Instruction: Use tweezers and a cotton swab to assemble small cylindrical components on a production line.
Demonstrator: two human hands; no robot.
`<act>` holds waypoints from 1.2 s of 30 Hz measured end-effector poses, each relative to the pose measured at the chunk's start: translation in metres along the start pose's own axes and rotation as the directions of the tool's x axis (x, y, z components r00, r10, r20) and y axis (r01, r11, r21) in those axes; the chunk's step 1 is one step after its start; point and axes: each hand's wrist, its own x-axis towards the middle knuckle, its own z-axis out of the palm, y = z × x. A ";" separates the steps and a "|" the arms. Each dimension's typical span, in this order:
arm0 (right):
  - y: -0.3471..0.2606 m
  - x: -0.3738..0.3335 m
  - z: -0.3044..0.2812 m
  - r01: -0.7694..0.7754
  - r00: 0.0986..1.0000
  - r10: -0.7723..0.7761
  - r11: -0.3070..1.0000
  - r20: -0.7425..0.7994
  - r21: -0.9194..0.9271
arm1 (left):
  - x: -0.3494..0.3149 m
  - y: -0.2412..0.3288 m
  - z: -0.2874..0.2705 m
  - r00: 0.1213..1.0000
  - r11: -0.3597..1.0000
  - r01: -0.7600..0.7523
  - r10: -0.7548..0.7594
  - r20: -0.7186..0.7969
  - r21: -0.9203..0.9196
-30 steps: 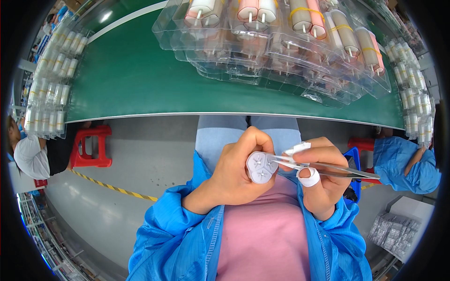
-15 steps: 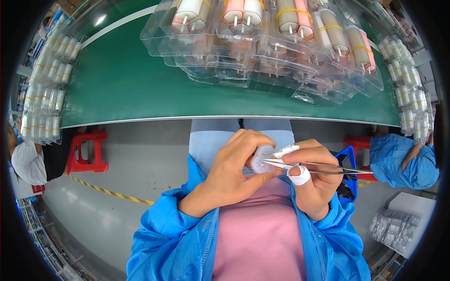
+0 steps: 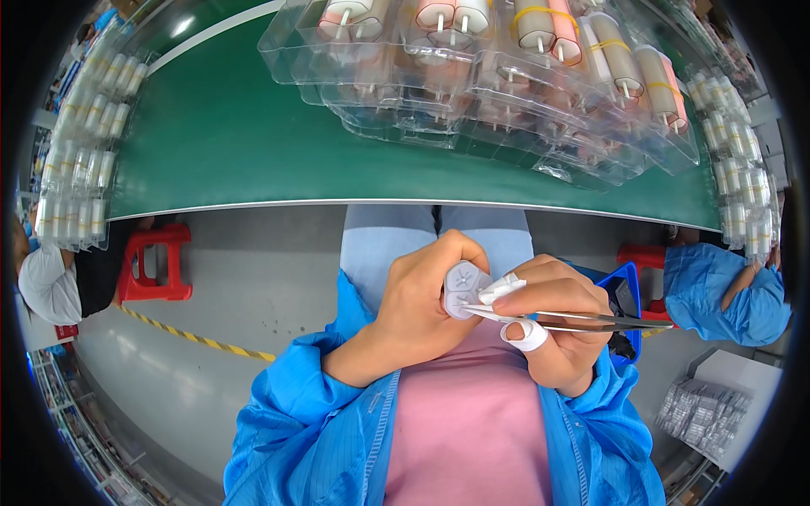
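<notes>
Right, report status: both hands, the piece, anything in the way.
Left hand gripping pale lobed piece. Right hand holding tweezers, tips at the piece's end face. White finger wrap hides part of its rim.

A factory assembly workshop: clear blister trays (image 3: 291, 72) of banded cylindrical parts (image 3: 618, 63) stand stacked on a long green surface (image 3: 228, 152), red plastic stools (image 3: 179, 288) and a blue-smocked co-worker (image 3: 709, 291) flank it, and striped hazard tape (image 3: 194, 336) crosses the grey floor (image 3: 253, 278).

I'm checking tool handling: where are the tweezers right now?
In the head view, the tweezers are in the right hand, right of centre, tips at the pale piece held by the left hand.
</notes>
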 end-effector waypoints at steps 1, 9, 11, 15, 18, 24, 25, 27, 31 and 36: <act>0.000 0.000 0.000 -0.001 1.000 0.001 1.000 0.002 -0.007 | 0.000 0.000 0.000 1.000 1.000 0.003 -0.003 -0.007 0.001; -0.001 0.002 0.001 -0.006 1.000 0.007 0.999 0.019 -0.046 | 0.001 0.000 -0.002 1.000 1.000 0.006 -0.006 0.002 0.016; -0.001 0.002 0.002 -0.004 1.000 0.005 0.998 0.016 -0.062 | 0.000 0.000 -0.002 1.000 1.000 0.009 -0.009 0.002 0.021; 0.000 0.001 0.003 0.033 0.999 -0.031 0.996 0.015 -0.088 | 0.000 -0.001 -0.002 1.000 0.999 -0.001 0.001 -0.009 0.036; 0.001 0.001 0.004 0.046 0.999 -0.046 0.994 0.007 -0.096 | 0.000 -0.001 -0.001 1.000 0.999 0.009 -0.008 -0.025 0.045; 0.001 0.000 0.005 0.051 0.999 -0.052 0.995 -0.012 -0.090 | 0.000 0.000 -0.002 1.000 0.998 -0.005 0.006 -0.013 0.060; 0.001 0.000 0.005 0.052 0.998 -0.054 0.995 -0.013 -0.089 | 0.000 0.000 -0.002 1.000 0.998 -0.009 0.010 -0.012 0.059; 0.001 0.000 0.006 0.057 0.998 -0.058 0.994 -0.014 -0.094 | 0.000 0.000 -0.002 1.000 0.998 -0.005 0.006 -0.012 0.067; 0.002 0.001 0.008 0.069 0.997 -0.073 0.990 -0.027 -0.119 | 0.000 -0.001 -0.002 0.999 0.997 -0.021 0.023 -0.025 0.071; 0.002 0.002 0.009 0.055 0.998 -0.058 0.990 -0.022 -0.134 | 0.000 -0.003 -0.002 0.999 0.996 -0.025 0.027 -0.025 0.086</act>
